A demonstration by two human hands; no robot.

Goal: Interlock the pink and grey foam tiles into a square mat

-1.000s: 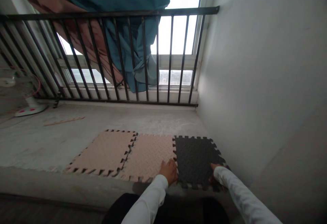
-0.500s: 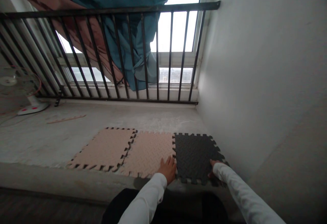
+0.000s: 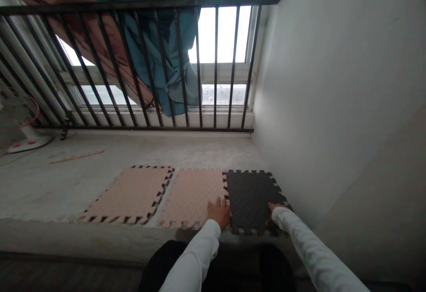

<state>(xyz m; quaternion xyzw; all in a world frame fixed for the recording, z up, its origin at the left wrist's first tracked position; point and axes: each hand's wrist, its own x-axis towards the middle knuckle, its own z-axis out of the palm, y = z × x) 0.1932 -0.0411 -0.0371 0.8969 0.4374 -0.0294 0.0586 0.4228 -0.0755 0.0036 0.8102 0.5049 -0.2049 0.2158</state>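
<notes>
Three interlocking foam mats lie in a row on a raised concrete ledge (image 3: 49, 181). A black mat (image 3: 250, 196) is at the right, a beige mat (image 3: 196, 194) in the middle, and another beige mat (image 3: 128, 192) at the left. My left hand (image 3: 219, 212) rests flat, fingers spread, on the seam between the middle beige mat and the black one. My right hand (image 3: 273, 210) is at the black mat's near right edge; its fingers are mostly hidden by the white sleeve.
A black metal railing (image 3: 140, 5) stands before a window, with teal cloth (image 3: 159, 39) and brown cloth (image 3: 100, 39) draped over it. A white wall (image 3: 333, 83) closes the right side. A fan base (image 3: 26, 139) and a thin wooden stick (image 3: 76, 155) lie at the far left.
The view has tilted and shifted slightly, so the mats appear a little lower-left. Both hands stay on the black mat's edges, barely moved.
</notes>
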